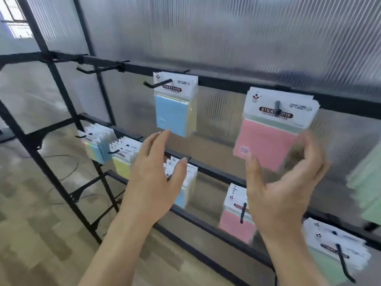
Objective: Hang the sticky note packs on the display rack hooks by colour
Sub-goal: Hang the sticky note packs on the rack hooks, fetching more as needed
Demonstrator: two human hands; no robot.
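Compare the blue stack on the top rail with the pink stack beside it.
The blue stack faces blue, the pink stack pink. The blue stack's hook juts leftward with bare length showing; the pink stack's hook points toward the camera, showing little more than its tip. Both hang from the top rail under white STICKY NOTE headers.

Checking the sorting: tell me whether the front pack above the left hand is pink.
No, that sticky note pack is light blue.
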